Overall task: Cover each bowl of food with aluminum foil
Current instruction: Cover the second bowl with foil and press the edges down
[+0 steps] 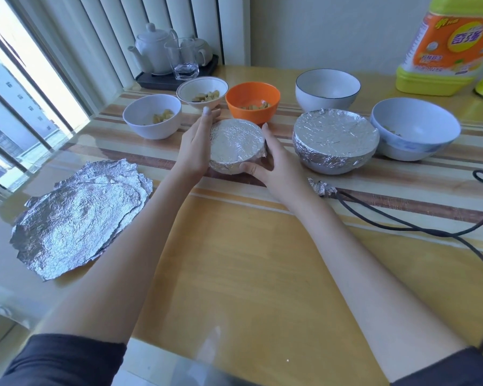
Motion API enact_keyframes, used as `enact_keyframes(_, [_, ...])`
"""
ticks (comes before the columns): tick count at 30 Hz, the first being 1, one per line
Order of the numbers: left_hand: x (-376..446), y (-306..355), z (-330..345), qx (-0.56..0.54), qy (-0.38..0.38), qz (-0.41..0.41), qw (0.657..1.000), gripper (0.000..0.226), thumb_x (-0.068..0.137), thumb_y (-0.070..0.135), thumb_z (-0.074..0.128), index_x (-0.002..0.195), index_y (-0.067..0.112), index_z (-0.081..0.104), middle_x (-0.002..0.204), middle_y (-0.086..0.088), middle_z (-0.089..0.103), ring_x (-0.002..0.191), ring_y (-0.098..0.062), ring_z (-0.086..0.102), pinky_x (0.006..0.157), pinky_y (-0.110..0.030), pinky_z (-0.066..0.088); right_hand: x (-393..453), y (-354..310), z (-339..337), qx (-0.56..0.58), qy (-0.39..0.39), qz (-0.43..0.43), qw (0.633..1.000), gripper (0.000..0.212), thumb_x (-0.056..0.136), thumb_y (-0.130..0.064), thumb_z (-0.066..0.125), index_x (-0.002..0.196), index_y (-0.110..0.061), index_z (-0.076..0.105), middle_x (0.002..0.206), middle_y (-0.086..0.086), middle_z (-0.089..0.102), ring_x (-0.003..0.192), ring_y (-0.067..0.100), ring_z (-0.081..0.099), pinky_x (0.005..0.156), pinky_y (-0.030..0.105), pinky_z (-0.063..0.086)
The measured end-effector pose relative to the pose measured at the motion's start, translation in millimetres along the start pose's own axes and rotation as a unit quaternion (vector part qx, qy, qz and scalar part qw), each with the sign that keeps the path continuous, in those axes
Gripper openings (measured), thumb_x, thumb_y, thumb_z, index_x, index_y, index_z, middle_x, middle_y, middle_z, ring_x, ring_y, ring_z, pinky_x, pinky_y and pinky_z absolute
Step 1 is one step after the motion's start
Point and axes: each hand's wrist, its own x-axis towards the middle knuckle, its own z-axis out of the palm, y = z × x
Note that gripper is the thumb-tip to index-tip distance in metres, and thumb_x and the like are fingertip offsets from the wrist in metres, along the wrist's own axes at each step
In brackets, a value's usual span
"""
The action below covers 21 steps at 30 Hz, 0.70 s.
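A small foil-covered bowl (236, 144) stands at the table's middle. My left hand (194, 147) lies flat against its left side, fingers straight. My right hand (273, 162) cups its right side, thumb curled onto the foil at the front. A larger foil-covered bowl (335, 139) sits to the right. Uncovered with food: a white bowl (152, 116), a rimmed white bowl (202, 92), an orange bowl (252, 101), a pale blue bowl (414, 132). Another white bowl (327, 89) stands behind. Loose foil sheets (78, 215) lie at the left.
A black tray with a white teapot (154, 48) and a glass (183, 58) stands at the back left by the window. A yellow detergent bottle (449, 45) is at the back right. A foil scrap (321, 187) and a black cable (430, 232) lie on the right.
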Motion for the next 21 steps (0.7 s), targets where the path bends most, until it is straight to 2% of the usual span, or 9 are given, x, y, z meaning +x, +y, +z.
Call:
enact_keyframes(3, [0.1, -0.6, 0.7, -0.011, 0.002, -0.006, 1.0, 0.051, 0.105, 0.044, 0.028, 0.131, 0.014, 0.06, 0.129, -0.001, 0.061, 0.119, -0.01, 0.055, 0.095, -0.016, 0.043, -1.2, -0.6, 0.1, 0.006, -0.003, 0.001, 1.0, 0.091, 0.081, -0.042, 0.071, 0.152, -0.019, 0.019, 0.138, 0.004, 0.052, 0.125, 0.02, 0.047, 0.105, 0.032, 0.037])
enact_keyframes(7, [-0.1, -2.4, 2.1, -0.026, 0.007, -0.011, 1.0, 0.053, 0.103, 0.048, 0.03, 0.132, 0.014, 0.059, 0.13, -0.001, 0.06, 0.121, -0.011, 0.055, 0.108, -0.032, 0.041, -3.5, -4.7, -1.3, 0.01, -0.008, 0.002, 1.0, 0.095, 0.079, -0.041, 0.073, 0.152, -0.016, 0.018, 0.141, 0.004, 0.049, 0.128, 0.018, 0.046, 0.104, 0.027, 0.036])
enact_keyframes(10, [1.8, -1.4, -1.3, -0.035, -0.011, -0.029, 0.999, 0.063, 0.092, 0.064, 0.033, 0.132, 0.022, 0.059, 0.132, 0.001, 0.06, 0.122, -0.012, 0.055, 0.109, -0.037, 0.041, -4.6, -7.9, -3.7, -0.003, -0.008, 0.004, 1.0, 0.098, 0.08, -0.04, 0.073, 0.153, -0.016, 0.013, 0.142, 0.004, 0.048, 0.128, 0.018, 0.045, 0.095, 0.017, 0.032])
enact_keyframes(12, [3.4, -2.1, -5.0, -0.049, -0.036, -0.029, 0.998, 0.063, 0.088, 0.069, 0.032, 0.131, 0.029, 0.055, 0.138, 0.002, 0.056, 0.127, -0.011, 0.051, 0.111, -0.036, 0.037, -6.8, -10.7, -6.4, -0.022, -0.042, 0.013, 0.999, 0.105, 0.08, -0.038, 0.074, 0.154, -0.017, 0.002, 0.148, 0.003, 0.041, 0.134, 0.019, 0.038, 0.092, 0.014, 0.026])
enact_keyframes(15, [2.4, -1.9, -11.3, -0.089, -0.008, 0.002, 0.996, 0.054, 0.1, 0.048, 0.027, 0.14, 0.018, 0.046, 0.145, -0.002, 0.048, 0.129, -0.007, 0.047, 0.105, -0.024, 0.033, -9.2, -15.5, -15.7, -0.044, -0.088, 0.039, 0.994, 0.104, 0.085, -0.035, 0.069, 0.152, -0.017, -0.008, 0.154, 0.001, 0.032, 0.138, 0.019, 0.032, 0.1, 0.022, 0.028])
enact_keyframes(16, [0.5, -1.2, -12.5, -0.109, 0.024, 0.008, 0.994, 0.053, 0.099, 0.046, 0.029, 0.138, 0.017, 0.05, 0.141, -0.001, 0.052, 0.125, -0.004, 0.05, 0.101, -0.02, 0.035, -8.3, -19.6, -19.1, -0.04, -0.076, 0.042, 0.995, 0.093, 0.09, -0.031, 0.063, 0.153, -0.016, -0.003, 0.154, 0.001, 0.032, 0.138, 0.018, 0.032, 0.1, 0.022, 0.028])
enact_keyframes(18, [-5.2, 2.6, -9.4, -0.124, 0.082, 0.018, 0.989, 0.048, 0.09, 0.051, 0.036, 0.121, 0.025, 0.063, 0.123, 0.006, 0.065, 0.116, 0.0, 0.057, 0.098, -0.019, 0.039, -0.9, -27.5, -19.9, 0.02, 0.003, 0.033, 0.999, 0.061, 0.097, -0.021, 0.047, 0.152, -0.013, 0.02, 0.152, 0.002, 0.036, 0.137, 0.016, 0.036, 0.102, 0.018, 0.027])
enact_keyframes(20, [-15.0, 6.9, 1.8, -0.087, 0.141, 0.051, 0.985, 0.047, 0.083, 0.056, 0.035, 0.104, 0.029, 0.067, 0.104, 0.014, 0.068, 0.108, -0.002, 0.06, 0.096, -0.023, 0.042, 9.4, -36.9, -14.4, 0.077, 0.126, 0.01, 0.989, 0.041, 0.098, -0.014, 0.04, 0.138, -0.011, 0.049, 0.138, 0.005, 0.054, 0.127, 0.016, 0.049, 0.103, 0.021, 0.036])
enact_keyframes(21, [-21.9, 10.3, 8.8, -0.055, 0.174, 0.079, 0.98, 0.052, 0.084, 0.056, 0.031, 0.104, 0.025, 0.067, 0.102, 0.014, 0.068, 0.105, -0.005, 0.06, 0.094, -0.024, 0.042, 15.8, -40.9, -11.1, 0.086, 0.166, 0.005, 0.982, 0.036, 0.099, -0.014, 0.04, 0.13, -0.01, 0.057, 0.13, 0.005, 0.06, 0.122, 0.017, 0.053, 0.099, 0.023, 0.04])
